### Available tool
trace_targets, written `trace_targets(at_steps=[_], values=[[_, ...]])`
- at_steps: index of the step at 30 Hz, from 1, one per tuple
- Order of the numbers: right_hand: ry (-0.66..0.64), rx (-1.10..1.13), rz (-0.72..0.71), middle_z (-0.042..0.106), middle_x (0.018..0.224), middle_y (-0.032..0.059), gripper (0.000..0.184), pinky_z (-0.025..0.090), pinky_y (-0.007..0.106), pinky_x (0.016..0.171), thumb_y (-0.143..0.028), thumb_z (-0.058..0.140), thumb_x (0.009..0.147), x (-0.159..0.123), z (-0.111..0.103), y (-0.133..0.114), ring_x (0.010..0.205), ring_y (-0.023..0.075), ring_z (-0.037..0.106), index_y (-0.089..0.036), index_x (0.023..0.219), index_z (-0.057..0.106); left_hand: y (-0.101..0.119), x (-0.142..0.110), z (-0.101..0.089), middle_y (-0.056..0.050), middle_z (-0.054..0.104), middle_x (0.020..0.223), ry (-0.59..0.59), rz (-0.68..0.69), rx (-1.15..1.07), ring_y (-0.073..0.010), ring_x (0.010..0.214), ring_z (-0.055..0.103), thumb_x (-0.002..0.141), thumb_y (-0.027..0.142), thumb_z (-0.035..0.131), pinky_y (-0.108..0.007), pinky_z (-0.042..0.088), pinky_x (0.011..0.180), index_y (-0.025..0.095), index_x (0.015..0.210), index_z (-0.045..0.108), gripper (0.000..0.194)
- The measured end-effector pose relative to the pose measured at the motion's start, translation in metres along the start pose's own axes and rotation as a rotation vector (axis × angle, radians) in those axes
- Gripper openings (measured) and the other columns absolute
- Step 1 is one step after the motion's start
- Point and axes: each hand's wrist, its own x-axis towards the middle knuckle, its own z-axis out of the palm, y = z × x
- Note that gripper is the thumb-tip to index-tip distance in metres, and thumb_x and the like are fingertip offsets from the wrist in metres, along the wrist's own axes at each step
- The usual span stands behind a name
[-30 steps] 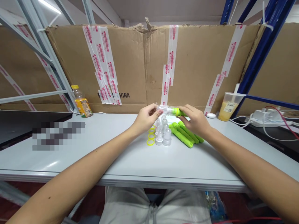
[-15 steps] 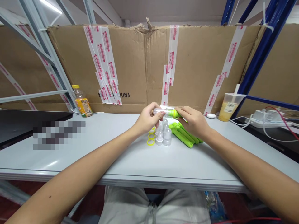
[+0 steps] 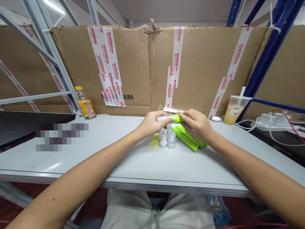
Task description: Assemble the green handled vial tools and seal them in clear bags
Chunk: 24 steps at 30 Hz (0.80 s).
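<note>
Probably light and stiff: a clear-plastic and lime-green tube (image 3: 175, 118), held roughly level above the pale grey surface (image 3: 133, 165).
The left hand (image 3: 153, 123) has its fingers gripping the clear part; those of the right hand (image 3: 197, 124) close on the green end. Smooth plastic may slip or crack, so the green end seems the safer hold. Nearer sit clear plastic caps (image 3: 171, 141), yellow rings (image 3: 154, 145) left, lime-green rods (image 3: 187, 140) right.

Pale grey trousers (image 3: 126, 210) with a grey drawstring (image 3: 156, 215) in front; 2 bare forearms (image 3: 102, 163).
</note>
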Motion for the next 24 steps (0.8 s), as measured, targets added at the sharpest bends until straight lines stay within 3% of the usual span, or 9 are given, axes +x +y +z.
trace_targets(at_steps=[2, 5, 9, 12, 14, 19, 21, 24], values=[[-0.029, -0.006, 0.005, 0.068, 0.092, 0.0098, 0.034, 0.045, 0.037, 0.070, -0.019, 0.045, 0.097, 0.000, -0.001, 0.000, 0.080, 0.0226, 0.058, -0.021, 0.129, 0.057, 0.002, 0.000, -0.001, -0.006, 0.070, 0.077, -0.016, 0.059, 0.060, -0.0168, 0.067, 0.063, 0.087, 0.053, 0.061, -0.029, 0.050, 0.057, 0.016, 0.096, 0.069, 0.039], [-0.056, -0.007, 0.005, 0.068, 0.090, 0.0090, 0.035, 0.044, 0.034, 0.066, -0.021, 0.045, 0.098, -0.001, -0.003, 0.003, 0.078, 0.0214, 0.058, -0.020, 0.132, 0.055, 0.002, -0.001, -0.005, -0.006, 0.073, 0.093, 0.018, 0.284, 0.296, -0.0182, 0.081, 0.065, 0.087, 0.046, 0.064, -0.030, 0.049, 0.071, 0.018, 0.103, 0.068, 0.032], [-0.089, 0.031, 0.011, 0.067, 0.090, 0.0078, 0.036, 0.040, 0.030, 0.057, -0.028, 0.044, 0.099, -0.001, -0.008, 0.003, 0.073, 0.0185, 0.058, -0.020, 0.133, 0.054, 0.001, -0.001, -0.011, -0.008, 0.071, 0.092, 0.050, 0.509, 0.635, -0.0191, 0.079, 0.064, 0.090, 0.039, 0.062, -0.030, 0.045, 0.068, 0.018, 0.113, 0.064, 0.031], [-0.083, -0.008, 0.001, 0.067, 0.087, 0.0076, 0.035, 0.038, 0.030, 0.055, -0.028, 0.044, 0.100, 0.001, -0.012, 0.001, 0.070, 0.0181, 0.057, -0.018, 0.131, 0.056, 0.005, -0.001, -0.015, -0.009, 0.070, 0.093, 0.079, 0.594, 0.740, -0.0204, 0.083, 0.064, 0.090, 0.041, 0.061, -0.029, 0.044, 0.068, 0.018, 0.112, 0.063, 0.031], [-0.052, -0.062, -0.023, 0.068, 0.088, 0.0083, 0.033, 0.040, 0.031, 0.058, -0.025, 0.044, 0.099, 0.004, -0.013, -0.002, 0.071, 0.0186, 0.057, -0.018, 0.128, 0.058, 0.009, -0.002, -0.016, -0.007, 0.070, 0.090, 0.065, 0.570, 0.761, -0.0204, 0.079, 0.064, 0.089, 0.046, 0.060, -0.029, 0.042, 0.065, 0.018, 0.111, 0.062, 0.035], [-0.067, -0.120, -0.052, 0.068, 0.088, 0.0078, 0.033, 0.043, 0.034, 0.064, -0.019, 0.043, 0.099, 0.008, -0.012, -0.008, 0.074, 0.0194, 0.056, -0.022, 0.128, 0.060, 0.019, -0.006, -0.015, -0.003, 0.062, 0.066, -0.036, 0.361, 0.797, -0.0172, 0.054, 0.054, 0.093, 0.052, 0.049, -0.029, 0.033, 0.054, 0.018, 0.096, 0.063, 0.037], [-0.097, -0.108, -0.057, 0.068, 0.087, 0.0080, 0.034, 0.043, 0.034, 0.064, -0.020, 0.044, 0.099, 0.007, -0.011, -0.009, 0.074, 0.0197, 0.057, -0.022, 0.129, 0.059, 0.020, -0.006, -0.014, -0.003, 0.061, 0.065, -0.063, 0.327, 0.817, -0.0172, 0.054, 0.054, 0.093, 0.049, 0.049, -0.029, 0.032, 0.054, 0.018, 0.091, 0.062, 0.034], [-0.144, -0.079, -0.062, 0.068, 0.086, 0.0086, 0.035, 0.041, 0.032, 0.059, -0.024, 0.044, 0.100, 0.006, -0.012, -0.008, 0.072, 0.0194, 0.057, -0.018, 0.131, 0.058, 0.021, -0.006, -0.014, -0.005, 0.064, 0.071, -0.075, 0.356, 0.912, -0.0200, 0.061, 0.059, 0.092, 0.047, 0.052, -0.029, 0.033, 0.055, 0.017, 0.097, 0.060, 0.031]])
